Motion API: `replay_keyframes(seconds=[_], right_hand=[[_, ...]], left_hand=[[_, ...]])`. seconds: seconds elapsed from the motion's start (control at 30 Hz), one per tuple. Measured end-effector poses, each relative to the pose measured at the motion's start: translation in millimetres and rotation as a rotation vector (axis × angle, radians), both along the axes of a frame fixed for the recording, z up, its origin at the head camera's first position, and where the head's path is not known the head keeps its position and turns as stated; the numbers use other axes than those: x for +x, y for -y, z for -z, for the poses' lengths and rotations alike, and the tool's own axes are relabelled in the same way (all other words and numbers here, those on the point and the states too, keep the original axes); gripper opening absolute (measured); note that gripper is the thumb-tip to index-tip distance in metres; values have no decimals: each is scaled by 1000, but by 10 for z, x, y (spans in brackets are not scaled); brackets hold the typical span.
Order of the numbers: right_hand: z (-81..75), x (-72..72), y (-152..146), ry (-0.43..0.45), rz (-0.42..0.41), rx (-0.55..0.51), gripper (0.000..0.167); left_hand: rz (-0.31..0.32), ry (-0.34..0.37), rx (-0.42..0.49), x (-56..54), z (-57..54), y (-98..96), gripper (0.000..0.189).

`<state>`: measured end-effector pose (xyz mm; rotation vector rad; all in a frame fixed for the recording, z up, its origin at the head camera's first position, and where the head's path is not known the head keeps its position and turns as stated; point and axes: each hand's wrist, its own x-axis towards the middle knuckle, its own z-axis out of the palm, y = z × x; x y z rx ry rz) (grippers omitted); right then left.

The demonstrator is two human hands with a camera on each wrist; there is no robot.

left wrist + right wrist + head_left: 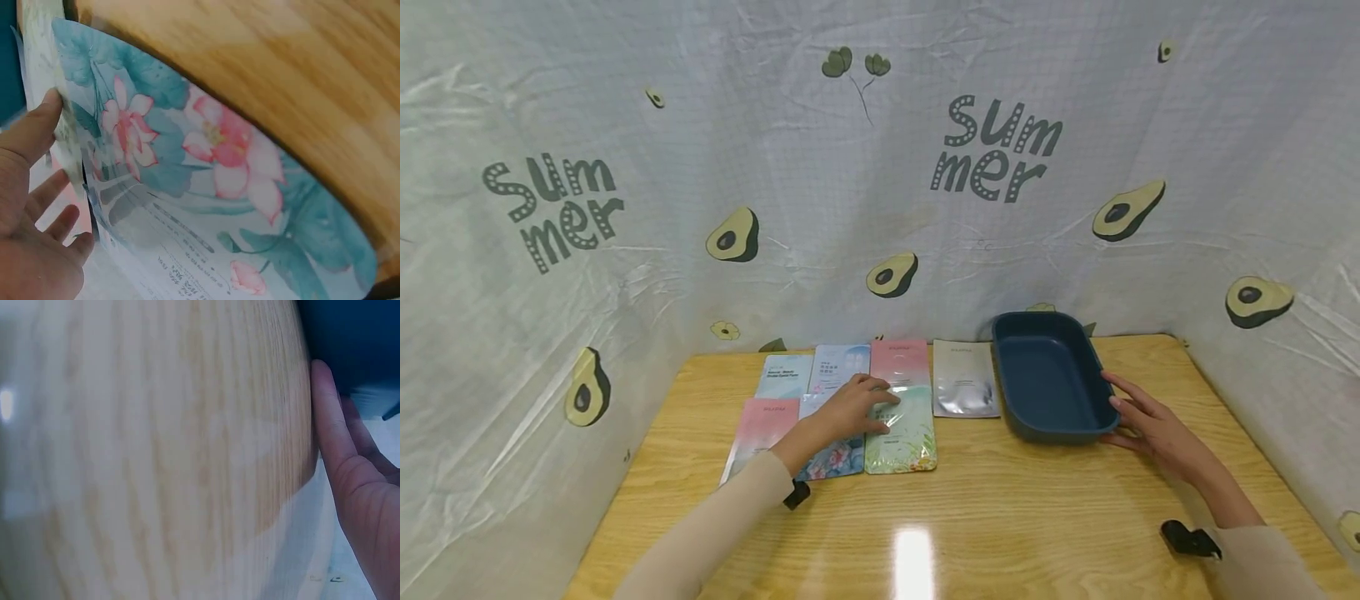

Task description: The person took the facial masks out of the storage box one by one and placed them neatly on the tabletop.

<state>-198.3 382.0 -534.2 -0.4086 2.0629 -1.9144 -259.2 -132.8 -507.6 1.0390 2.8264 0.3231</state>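
Observation:
My left hand [852, 407] reaches over a green sheet-mask packet [902, 450], its fingers spread and bent a little. In the left wrist view the thumb lies at that packet's edge, and a lotus-patterned packet [206, 156] fills the middle. Whether the fingertips press the green packet I cannot tell. At the right, my right hand [1159, 432] touches the outside of a dark blue bin [1048, 375] near its front right corner. Its fingers are extended along the wall, as the right wrist view of the bin [356, 337] also shows.
Beside the bin lies a beige and silver packet [965, 379]. A pink packet [899, 360], a blue-white packet [842, 362] and a light blue packet [784, 379] line the back; another pink packet [763, 433] lies front left. Patterned cloth [820, 167] hangs behind the wooden table [1000, 517].

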Motion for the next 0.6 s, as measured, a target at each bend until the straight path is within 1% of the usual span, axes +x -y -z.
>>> replay_keyframes(seconds=[0.17,0.33,0.47,0.57,0.6], right_hand=[[-5,-17,10,9,-9,-7,58],[15,-19,21,11,-11,-10,58],[19,-20,22,6,-12,-17,58],[10,-25,18,-1,-14,-30,58],[3,-27,18,-2,-13,-32,58]], left_hand=[[28,-5,1,25,-25,12,51],[43,-20,-32,97,-65,26,52],[50,-2,-34,151,-100,33,53],[56,12,-27,171,-125,40,53],[60,7,-27,174,-130,47,53]])
